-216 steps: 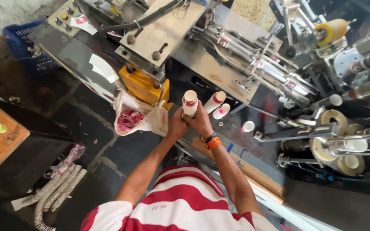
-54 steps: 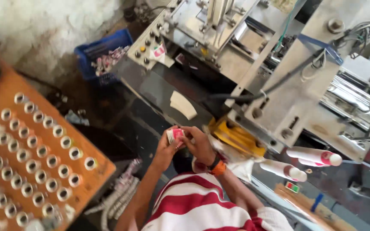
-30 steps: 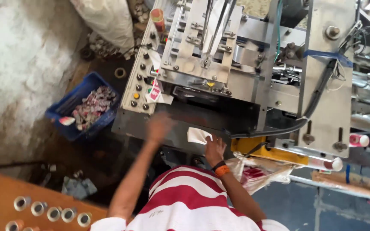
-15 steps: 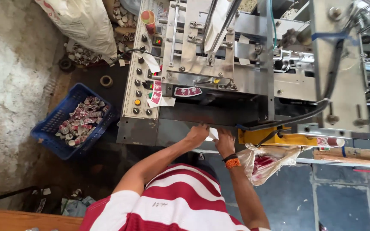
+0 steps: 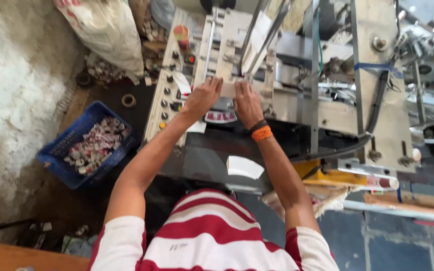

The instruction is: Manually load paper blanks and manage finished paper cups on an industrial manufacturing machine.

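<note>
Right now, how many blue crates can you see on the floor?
1: the blue crate sits on the floor left of the machine, full of small pieces. Others may be hidden outside the view.

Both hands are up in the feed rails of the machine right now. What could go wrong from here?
The left hand and right hand press on a pale stack between metal rails; fingers might get pinched if parts move. The left forearm crosses the button panel and may bump a control.
</note>
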